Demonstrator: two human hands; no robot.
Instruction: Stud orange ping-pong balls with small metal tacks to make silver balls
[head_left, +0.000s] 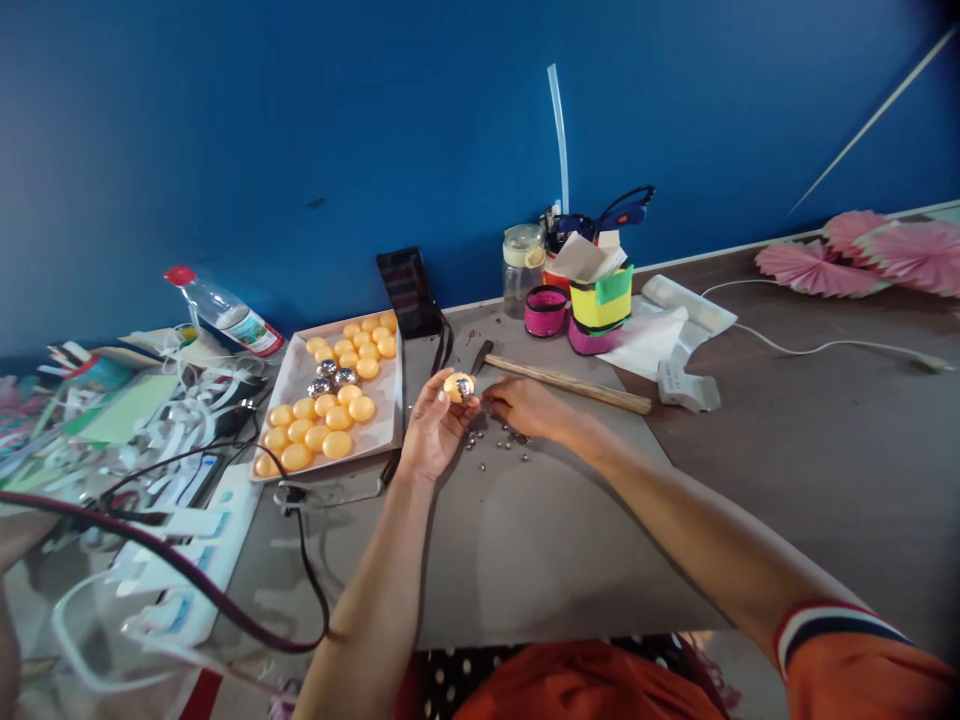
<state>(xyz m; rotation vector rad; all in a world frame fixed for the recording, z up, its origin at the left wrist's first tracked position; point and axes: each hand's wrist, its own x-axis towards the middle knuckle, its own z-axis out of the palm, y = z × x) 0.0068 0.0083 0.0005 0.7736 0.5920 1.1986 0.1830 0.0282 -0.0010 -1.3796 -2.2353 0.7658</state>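
My left hand (pixel 435 430) holds a yellow ball (pixel 458 387) with silvery pieces on part of its surface, raised over the grey work surface. Close on its right is my right hand (pixel 519 405), its fingers bent near the ball; whether they pinch anything is too small to tell. Small shiny metal pieces (pixel 506 441) lie scattered beneath and beside the hands. To the left, a shallow white box (pixel 386 425) carries rows of yellow balls (pixel 316 437) and several silver-covered ones (pixel 321 386). Behind my right hand lies a hammer (pixel 570 382) with a wooden handle.
Cables, papers and white strips (pixel 225 510) crowd the left side, with a plastic bottle (pixel 244 325) behind. A glass jar (pixel 523 275), a yellow and green container (pixel 602 300) and a small carton (pixel 686 387) stand farther back. Pink paper fans (pixel 817 270) lie at the right.
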